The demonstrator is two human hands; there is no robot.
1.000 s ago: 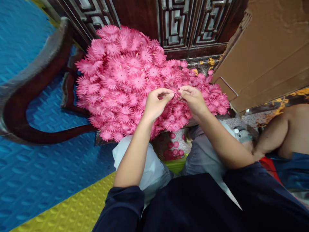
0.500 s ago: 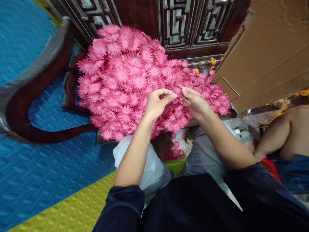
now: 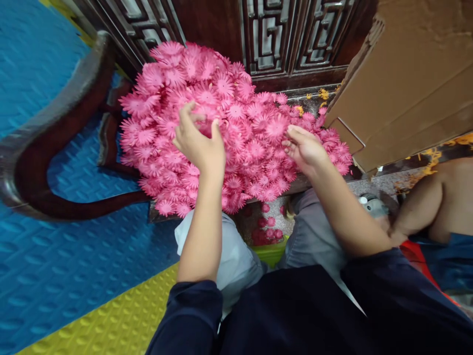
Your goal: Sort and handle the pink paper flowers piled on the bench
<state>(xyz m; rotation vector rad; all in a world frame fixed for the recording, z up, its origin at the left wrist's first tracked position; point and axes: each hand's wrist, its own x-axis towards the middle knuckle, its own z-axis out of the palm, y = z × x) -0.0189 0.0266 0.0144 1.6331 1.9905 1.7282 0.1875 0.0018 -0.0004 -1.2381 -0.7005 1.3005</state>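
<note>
A big heap of pink artificial flowers with thin, spiky petals lies in front of me. My left hand is above the middle of the heap, fingers and thumb spread apart, with nothing seen in it. To the right, my right hand is closed in a pinch. A single pink flower shows at its fingertips, face up, and appears to be held at its edge. The other fingers of that hand are curled, and what lies under them is hidden.
A dark wooden curved armrest stands at left. Carved panels rise behind the heap, and a cardboard box at right. Loose flowers lie below between my knees, near a green edge. Another person's bent limb is at far right.
My left hand has moved left, away from my right hand, and its fingers have opened. My right hand has shifted slightly right, and a flower now shows face up at its fingertips.
</note>
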